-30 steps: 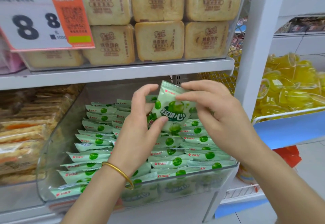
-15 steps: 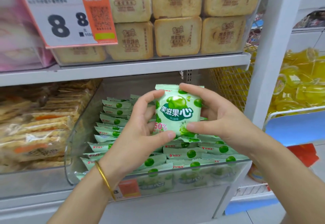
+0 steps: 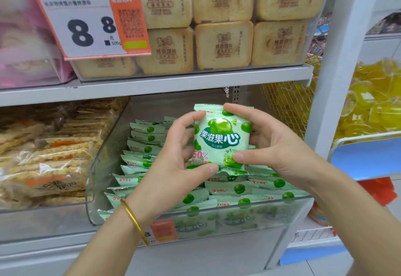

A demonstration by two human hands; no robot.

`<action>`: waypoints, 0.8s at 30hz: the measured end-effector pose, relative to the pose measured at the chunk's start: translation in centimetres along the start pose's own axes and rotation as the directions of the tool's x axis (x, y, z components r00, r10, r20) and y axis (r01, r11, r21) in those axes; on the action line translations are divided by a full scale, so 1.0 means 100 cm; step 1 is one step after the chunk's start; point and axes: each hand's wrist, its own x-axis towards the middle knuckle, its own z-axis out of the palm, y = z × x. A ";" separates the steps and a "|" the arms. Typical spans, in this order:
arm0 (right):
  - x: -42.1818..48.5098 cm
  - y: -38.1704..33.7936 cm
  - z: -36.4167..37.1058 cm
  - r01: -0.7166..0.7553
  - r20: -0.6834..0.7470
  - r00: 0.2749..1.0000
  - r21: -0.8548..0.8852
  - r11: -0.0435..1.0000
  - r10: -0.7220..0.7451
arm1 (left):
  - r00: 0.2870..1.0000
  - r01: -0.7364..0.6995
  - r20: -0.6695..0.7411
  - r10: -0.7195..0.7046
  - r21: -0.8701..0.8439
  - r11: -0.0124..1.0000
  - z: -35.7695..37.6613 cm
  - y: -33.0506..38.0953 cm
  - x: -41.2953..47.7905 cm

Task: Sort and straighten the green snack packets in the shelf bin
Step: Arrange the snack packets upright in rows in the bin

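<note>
Left hand [image 3: 173,167] and right hand [image 3: 280,152] pinch one upright green packet [image 3: 221,139] above the bin's [image 3: 104,167] rows, fingers clamped on its edges.

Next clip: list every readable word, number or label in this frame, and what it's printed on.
"果滋果心" and "50%": front of the green packet gripped by the left hand and right hand.
"8 8", "元", "500g": orange price tag above the upper shelf.
Brown stamps on the toast packs: too blurred.
Red logos on the binned packets: too small.
</note>
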 end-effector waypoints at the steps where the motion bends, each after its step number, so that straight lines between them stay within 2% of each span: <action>1: -0.001 0.000 0.000 0.000 -0.020 1.000 0.001 1.000 0.000 | 0.999 -0.020 -0.027 0.023 0.091 0.996 0.001 -0.001 0.000; 3: -0.001 0.000 0.000 -0.010 -0.073 0.997 0.004 1.000 0.010 | 0.987 -0.100 -0.082 0.135 0.334 0.937 0.001 -0.003 -0.001; 5: 0.000 0.000 0.000 -0.027 -0.129 0.991 -0.001 1.000 0.027 | 0.963 -0.176 -0.070 0.259 0.565 0.806 0.001 -0.004 0.000; 7: 0.000 0.001 0.001 -0.040 -0.153 0.987 0.000 0.999 0.039 | 0.950 -0.207 -0.021 0.311 0.701 0.682 0.002 -0.007 0.000; 10: -0.001 0.001 0.003 -0.076 -0.146 0.986 0.036 0.996 0.081 | 0.930 -0.216 -0.009 0.366 0.793 0.569 0.005 -0.011 0.001; 14: 0.000 0.001 0.001 -0.115 -0.126 0.983 0.161 0.980 0.136 | 0.916 -0.214 -0.025 0.400 0.814 0.540 0.004 -0.012 0.004; 15: -0.001 0.001 0.001 -0.113 -0.137 0.982 0.155 0.982 0.134 | 0.921 -0.209 -0.029 0.388 0.804 0.556 0.003 -0.011 0.004; 16: -0.002 0.001 0.000 -0.099 -0.156 0.982 0.075 0.992 0.110 | 0.929 -0.193 -0.051 0.367 0.779 0.597 0.003 -0.008 0.003; 18: -0.004 -0.001 -0.003 -0.068 -0.225 0.974 -0.221 0.973 0.017 | 0.945 -0.130 -0.147 0.294 0.652 0.747 0.005 -0.002 0.002; 19: -0.005 -0.002 -0.003 -0.052 -0.244 0.970 -0.306 0.951 -0.025 | 0.950 -0.096 -0.199 0.240 0.547 0.832 0.007 0.002 0.002; 21: -0.007 -0.004 -0.003 0.008 -0.212 0.974 -0.306 0.952 -0.077 | 0.955 -0.036 -0.271 0.123 0.305 0.952 0.009 0.006 0.003; 24: -0.007 -0.002 0.004 0.121 -0.115 0.979 -0.327 0.937 -0.166 | 0.959 0.030 -0.283 -0.006 0.082 0.996 0.010 0.009 0.003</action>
